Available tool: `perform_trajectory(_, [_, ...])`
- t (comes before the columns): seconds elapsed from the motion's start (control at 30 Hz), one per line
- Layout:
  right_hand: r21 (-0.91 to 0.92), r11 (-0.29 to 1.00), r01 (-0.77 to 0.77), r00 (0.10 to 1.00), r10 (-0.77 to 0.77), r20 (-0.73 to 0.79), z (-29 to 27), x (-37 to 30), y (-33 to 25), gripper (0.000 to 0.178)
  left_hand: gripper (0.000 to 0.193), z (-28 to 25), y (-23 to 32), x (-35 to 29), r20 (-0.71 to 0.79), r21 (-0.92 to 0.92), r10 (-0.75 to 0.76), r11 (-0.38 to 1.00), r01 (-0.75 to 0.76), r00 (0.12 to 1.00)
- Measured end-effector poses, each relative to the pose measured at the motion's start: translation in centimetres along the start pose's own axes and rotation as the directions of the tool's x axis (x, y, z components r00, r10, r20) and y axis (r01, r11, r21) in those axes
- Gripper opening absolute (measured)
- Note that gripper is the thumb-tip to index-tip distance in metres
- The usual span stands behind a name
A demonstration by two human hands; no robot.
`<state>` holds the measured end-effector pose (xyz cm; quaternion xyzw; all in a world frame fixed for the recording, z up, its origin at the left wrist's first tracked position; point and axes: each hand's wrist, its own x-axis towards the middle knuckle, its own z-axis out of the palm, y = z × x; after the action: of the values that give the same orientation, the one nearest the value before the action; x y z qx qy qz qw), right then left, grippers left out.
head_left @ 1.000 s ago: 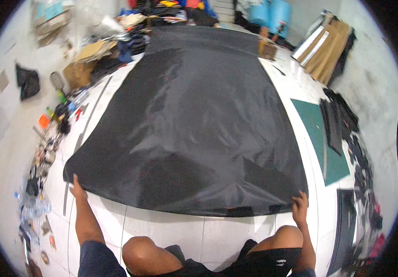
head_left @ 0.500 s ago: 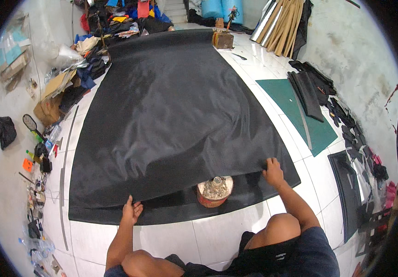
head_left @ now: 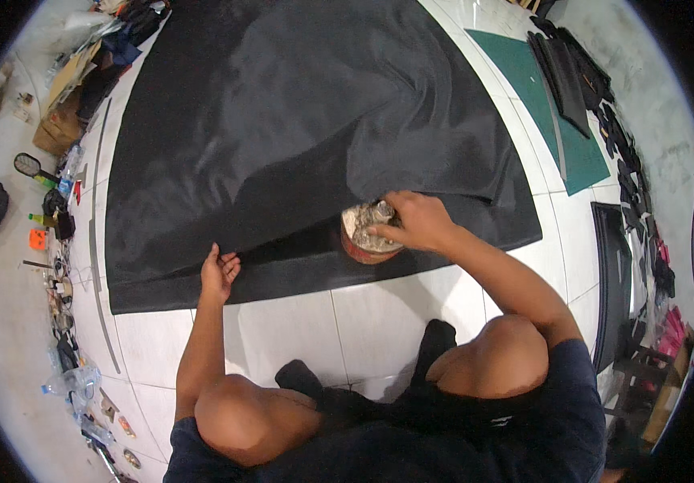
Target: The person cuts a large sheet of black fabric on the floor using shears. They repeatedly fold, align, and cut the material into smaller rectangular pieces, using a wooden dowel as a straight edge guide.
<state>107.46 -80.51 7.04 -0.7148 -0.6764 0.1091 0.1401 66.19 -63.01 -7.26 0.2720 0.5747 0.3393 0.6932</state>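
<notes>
a white tiled floor [head_left: 282, 338] lies under and around the black sheet [head_left: 266, 121], the broadest thing on it. at the sheet's near edge two layers show, the upper one set back and raised in a dark gap, with soft wrinkles toward its right half. right of the sheet, apart from it, lies a green board [head_left: 533, 105], and nearer the front, also to its right, a dark framed panel [head_left: 611, 282]; a dark rolled piece [head_left: 560, 84] rests on the board. at the sheet's near edge, left of its middle, is the person's left hand [head_left: 218, 275], fingers loosely parted; whether it pinches the upper layer cannot be told. right of the sheet's middle, the right hand [head_left: 419, 221] grasps the top of a reddish can [head_left: 359, 229], thumb in front and fingers beyond, beside its short neck. the can stands at the sheet's near edge, by the opening between the layers. the step in hand seems to be handling the can at that opening; the next move would call for a secure hold on the can and care not to drag the upper layer.
</notes>
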Motion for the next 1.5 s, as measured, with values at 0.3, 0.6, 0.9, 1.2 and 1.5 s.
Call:
perform_trajectory(0.3, [0.061, 0.973, 0.224, 0.973, -0.227, 0.044, 1.3, -4.5, -2.1, 0.033, 0.030, -1.1, -0.9, 0.2, -0.100, 0.062, 0.000, 0.998, 0.006, 0.995])
perform_trajectory(0.6, [0.293, 0.944, 0.150, 0.937, -0.231, 0.264, 2.4, -13.0, -3.8, 0.036, 0.025, -5.8, -6.6, -0.8, -0.273, 0.131, 0.025, 0.991, 0.011, 0.962])
perform_trajectory(0.9, [0.406, 0.849, 0.339, 0.772, -0.498, 0.396, 2.8, -14.4, -3.9, 0.040, 0.032, -7.6, -7.6, -1.7, -0.182, 0.151, 0.013, 0.988, 0.015, 0.983])
perform_trajectory(1.2, [0.632, 0.761, 0.146, 0.734, -0.512, 0.447, 2.9, -12.9, -2.2, 0.060, 0.034, -4.9, -7.4, -3.6, -0.156, 0.185, 0.022, 0.983, 0.007, 0.988])
perform_trajectory(1.5, [0.729, 0.628, -0.272, 0.959, 0.241, 0.150, 3.0, -14.3, 8.9, 0.041, 0.033, -4.3, -7.8, -4.3, -0.159, 0.241, 0.014, 0.970, 0.025, 0.987])
